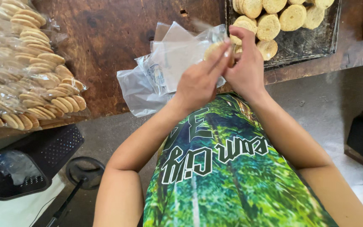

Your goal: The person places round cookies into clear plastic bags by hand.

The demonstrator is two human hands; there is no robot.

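Both forearms reached up over the counter. Left hand and right hand met, fingers pinched together on a round biscuit at a clear plastic bag, beside the biscuit tray.

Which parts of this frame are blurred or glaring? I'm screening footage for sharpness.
Head view: the left hand and the biscuit show motion blur; the clear bags catch pale glare; the right hand and the tray look sharper, in even daylight.
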